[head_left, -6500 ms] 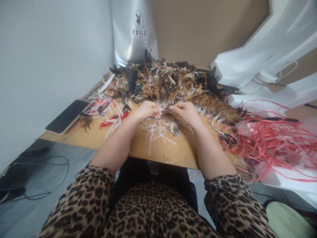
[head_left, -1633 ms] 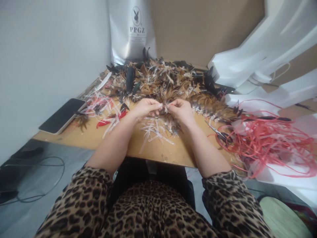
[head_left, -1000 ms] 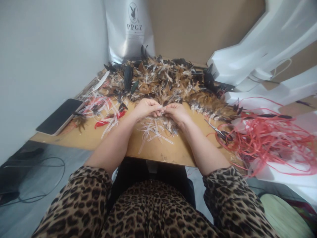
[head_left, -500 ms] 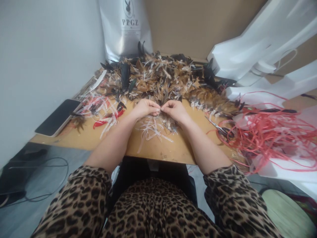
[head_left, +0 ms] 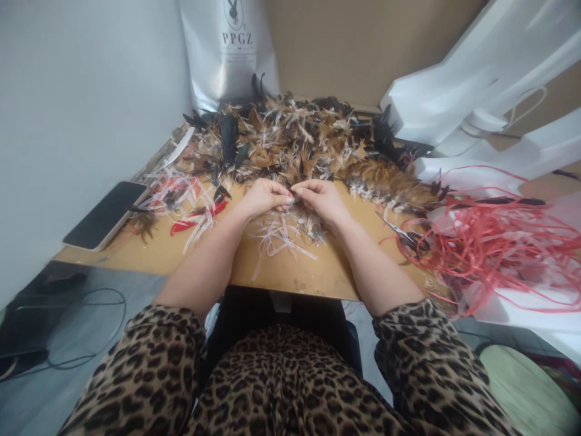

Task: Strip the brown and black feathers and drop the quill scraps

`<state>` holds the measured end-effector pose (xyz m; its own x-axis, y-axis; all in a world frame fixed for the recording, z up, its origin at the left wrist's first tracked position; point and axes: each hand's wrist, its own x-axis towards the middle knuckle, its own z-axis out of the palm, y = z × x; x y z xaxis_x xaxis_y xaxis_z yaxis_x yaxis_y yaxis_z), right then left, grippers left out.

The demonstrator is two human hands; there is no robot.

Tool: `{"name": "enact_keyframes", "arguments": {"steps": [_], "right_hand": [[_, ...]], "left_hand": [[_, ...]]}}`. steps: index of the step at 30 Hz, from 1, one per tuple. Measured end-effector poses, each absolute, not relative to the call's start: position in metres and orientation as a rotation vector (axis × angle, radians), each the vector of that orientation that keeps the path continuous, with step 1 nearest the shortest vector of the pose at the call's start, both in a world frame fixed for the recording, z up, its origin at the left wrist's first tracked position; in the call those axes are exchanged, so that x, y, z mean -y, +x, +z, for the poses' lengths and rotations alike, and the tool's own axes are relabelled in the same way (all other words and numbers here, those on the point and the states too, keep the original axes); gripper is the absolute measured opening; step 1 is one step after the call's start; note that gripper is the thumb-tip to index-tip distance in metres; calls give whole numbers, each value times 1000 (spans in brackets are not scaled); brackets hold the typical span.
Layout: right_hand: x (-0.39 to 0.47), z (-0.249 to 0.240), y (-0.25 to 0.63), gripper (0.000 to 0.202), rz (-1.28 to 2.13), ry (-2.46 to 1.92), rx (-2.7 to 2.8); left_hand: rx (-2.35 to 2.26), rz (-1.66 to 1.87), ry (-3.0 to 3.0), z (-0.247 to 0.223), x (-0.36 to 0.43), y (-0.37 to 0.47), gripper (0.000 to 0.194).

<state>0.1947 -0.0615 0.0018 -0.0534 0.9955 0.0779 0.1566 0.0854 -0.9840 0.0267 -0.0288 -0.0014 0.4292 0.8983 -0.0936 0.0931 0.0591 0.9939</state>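
Here, both hands (head_left: 290, 201) meet — fingers pinched — wrists angled inward.

My right hand (head_left: 320, 201) has come in toward my left hand (head_left: 263, 198), so the fingers are bunched close together, where earlier a thin pink strip spanned the gap between them. The pale fluffy feathers that stood above my fingers no longer show there. My view has shifted, cropping the black rabbit logo (head_left: 233, 13) on the shiny silver bag (head_left: 227, 75).

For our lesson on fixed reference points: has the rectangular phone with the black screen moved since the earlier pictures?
No, neither way: the phone keeps its place against the left corner of the tan wooden table.
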Motion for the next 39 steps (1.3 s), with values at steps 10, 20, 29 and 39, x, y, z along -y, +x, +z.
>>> {"name": "enact_keyframes", "arguments": {"steps": [10, 20, 29, 39], "right_hand": [[59, -3, 206, 30, 774, -1160, 1827], [59, -4, 204, 14, 529, -1228, 1928], [58, -3, 204, 12, 615, -1243, 1902], [58, -3, 204, 13, 789, -1188, 1823]], "left_hand": [[-950, 744, 1361, 7, 31, 24, 26], [-938, 697, 1405, 9, 31, 23, 26], [-898, 696, 1319, 5, 28, 20, 29], [-857, 744, 1181, 0, 25, 18, 30]]}}
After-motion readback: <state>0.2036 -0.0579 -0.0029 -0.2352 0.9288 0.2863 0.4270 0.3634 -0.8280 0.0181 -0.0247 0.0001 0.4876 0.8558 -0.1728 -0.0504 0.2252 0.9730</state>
